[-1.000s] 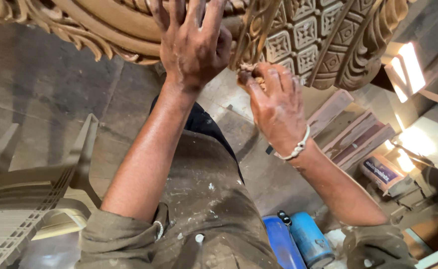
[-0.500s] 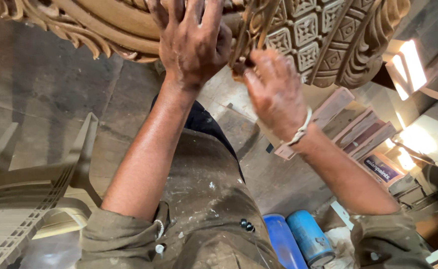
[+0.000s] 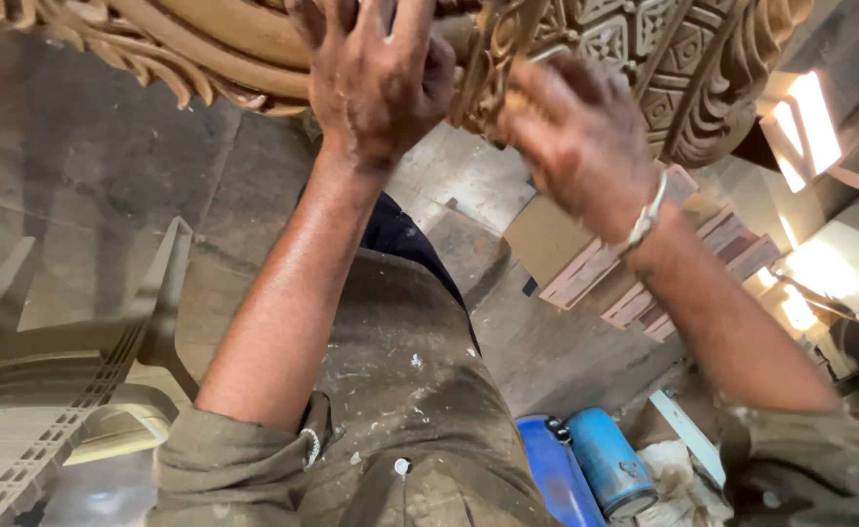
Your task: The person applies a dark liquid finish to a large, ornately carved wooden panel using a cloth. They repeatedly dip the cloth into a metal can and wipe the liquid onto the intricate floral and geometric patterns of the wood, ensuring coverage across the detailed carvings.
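I see my left hand (image 3: 376,83) spread flat, fingers splayed wide, pressed against the one carved wooden panel (image 3: 644,59) overhead, gripping nothing. My right hand (image 3: 571,137) is blurred against the panel's carved edge, fingers curled, though I cannot tell whether they hold anything. Below on the floor lie two blue cylindrical containers (image 3: 586,468), side by side, near my knee.

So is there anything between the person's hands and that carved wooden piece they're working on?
Nothing visible. The left hand lies flat on the carved wooden piece, fingers spread. The right hand is pressed to the carving's edge beside it; it is blurred, so whether it holds something small cannot be told.
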